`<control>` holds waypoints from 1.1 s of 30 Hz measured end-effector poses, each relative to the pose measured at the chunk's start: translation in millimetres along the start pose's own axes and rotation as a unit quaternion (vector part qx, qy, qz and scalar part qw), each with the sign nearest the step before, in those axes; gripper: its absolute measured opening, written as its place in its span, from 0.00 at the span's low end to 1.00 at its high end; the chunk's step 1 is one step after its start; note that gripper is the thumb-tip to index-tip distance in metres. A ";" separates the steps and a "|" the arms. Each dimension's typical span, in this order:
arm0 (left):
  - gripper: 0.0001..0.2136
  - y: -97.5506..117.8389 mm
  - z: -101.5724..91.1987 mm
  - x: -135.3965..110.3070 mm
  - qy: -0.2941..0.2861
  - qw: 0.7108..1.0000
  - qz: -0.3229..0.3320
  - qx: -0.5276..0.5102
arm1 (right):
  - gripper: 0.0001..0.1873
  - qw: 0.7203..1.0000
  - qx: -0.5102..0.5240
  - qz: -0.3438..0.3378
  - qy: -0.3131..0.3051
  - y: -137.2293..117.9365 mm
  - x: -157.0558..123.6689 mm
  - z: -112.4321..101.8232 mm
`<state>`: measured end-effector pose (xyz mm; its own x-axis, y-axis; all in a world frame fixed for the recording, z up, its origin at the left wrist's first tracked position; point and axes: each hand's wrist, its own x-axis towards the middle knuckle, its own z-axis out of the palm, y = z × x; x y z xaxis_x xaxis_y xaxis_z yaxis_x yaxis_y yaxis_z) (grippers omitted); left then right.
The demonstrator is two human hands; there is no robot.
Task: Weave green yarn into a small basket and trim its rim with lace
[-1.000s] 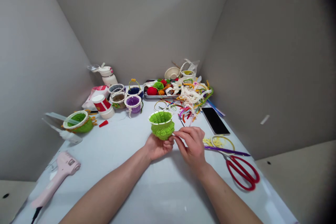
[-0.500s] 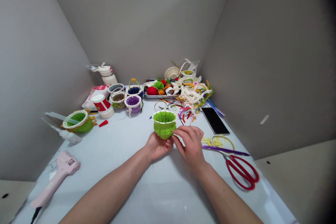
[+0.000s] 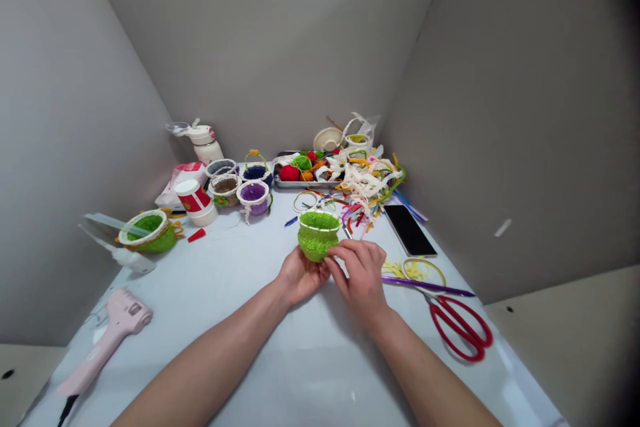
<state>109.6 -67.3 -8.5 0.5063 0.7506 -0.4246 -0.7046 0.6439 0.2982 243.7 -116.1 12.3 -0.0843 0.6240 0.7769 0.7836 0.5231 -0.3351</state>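
A small green yarn basket (image 3: 319, 237) with a white rim is held up over the middle of the table, its mouth facing up and tipped slightly toward me. My left hand (image 3: 301, 276) supports it from below and the left, fingers curled under its base. The thumb and fingers of my right hand (image 3: 358, 271) pinch at the basket's lower right side. Whether a strand of yarn lies between those fingertips is too small to make out.
At left lie a pink glue gun (image 3: 107, 340), a white-nozzled bottle (image 3: 134, 260) and another green basket (image 3: 155, 237). Finished baskets (image 3: 254, 199) and a tray of yarn balls (image 3: 290, 175) stand at the back. Right are yarn scraps (image 3: 370, 180), a phone (image 3: 411, 230) and red-handled scissors (image 3: 463, 329).
The green basket has shifted a little to the right and leans differently in my left hand. My right hand has moved slightly left and stays against its lower side.
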 end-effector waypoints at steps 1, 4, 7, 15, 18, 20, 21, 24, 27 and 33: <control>0.15 -0.3 -0.5 0.5 -0.002 1.000 0.003 0.001 | 0.04 1.000 -0.003 -0.002 0.002 -0.6 -0.2 0.3; 0.14 -2.0 -2.0 1.8 -0.007 1.000 0.009 0.005 | 0.03 1.000 -0.014 -0.009 0.002 -2.9 1.0 2.1; 0.13 -4.0 -2.3 2.9 -0.004 1.000 0.018 0.015 | 0.02 1.000 -0.023 -0.009 -0.010 -4.8 3.2 2.8; 0.13 5.0 -0.8 -0.5 -0.003 1.000 0.014 -0.001 | 0.14 0.999 0.043 0.023 0.004 -1.2 -0.7 -1.9; 0.12 9.2 -3.3 -4.8 -0.045 0.998 -0.048 0.000 | 0.25 0.984 0.139 0.113 -0.005 6.8 -1.4 -1.6; 0.11 9.6 -5.4 -6.9 -0.068 0.994 -0.088 0.006 | 0.35 0.958 0.217 0.179 -0.058 12.6 -1.8 0.2; 0.11 9.1 -6.4 -7.4 -0.073 0.991 -0.108 0.012 | 0.41 0.941 0.254 0.203 -0.093 14.9 -2.2 1.3; 0.12 6.5 -8.8 -7.8 -0.069 0.984 -0.161 0.030 | 0.56 0.898 0.331 0.236 -0.170 17.4 -4.5 4.7; 0.12 5.1 -10.6 -7.6 -0.054 0.976 -0.206 0.039 | 0.60 0.871 0.378 0.251 -0.188 13.1 -6.6 6.2; 0.12 7.2 -10.6 -8.7 -0.040 0.972 -0.224 0.065 | 0.55 0.863 0.398 0.268 -0.160 4.0 -8.1 10.4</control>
<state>94.9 -70.8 -11.7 0.7883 0.3970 -0.4701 -0.3392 0.9178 0.2063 241.1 -113.0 -0.9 -0.1060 0.9620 0.2517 0.1028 0.2624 -0.9595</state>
